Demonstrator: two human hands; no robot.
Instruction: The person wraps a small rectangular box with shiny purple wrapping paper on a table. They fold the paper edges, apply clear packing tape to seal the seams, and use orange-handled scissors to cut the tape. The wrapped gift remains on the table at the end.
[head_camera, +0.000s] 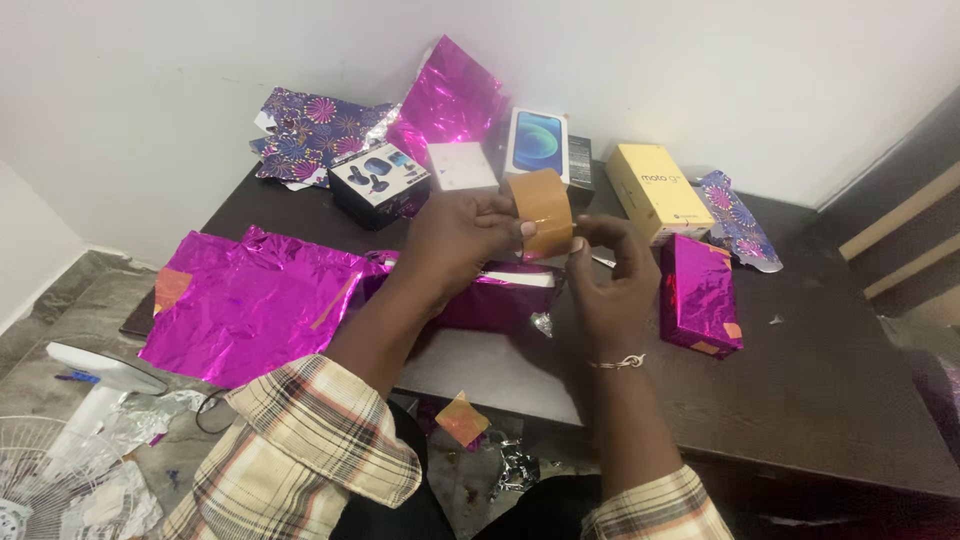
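Left hand (455, 235) grips a roll of brown tape (541, 211), fingers curled round its side, held up above the dark desk (840, 380). Right hand (610, 285) pinches at the roll's lower edge with thumb and fingertips pressed together; whether a tape end sits between them is too small to tell. Directly below the hands lies a box partly wrapped in magenta foil (495, 300). A finished magenta-wrapped box (698, 293) with tape patches sits just right of the right hand. A loose magenta foil sheet (250, 300) is spread at left. Behind: yellow box (655, 190), blue phone box (538, 142), small earbuds box (378, 180), patterned purple paper (310, 132). Plaid sleeves on both arms.
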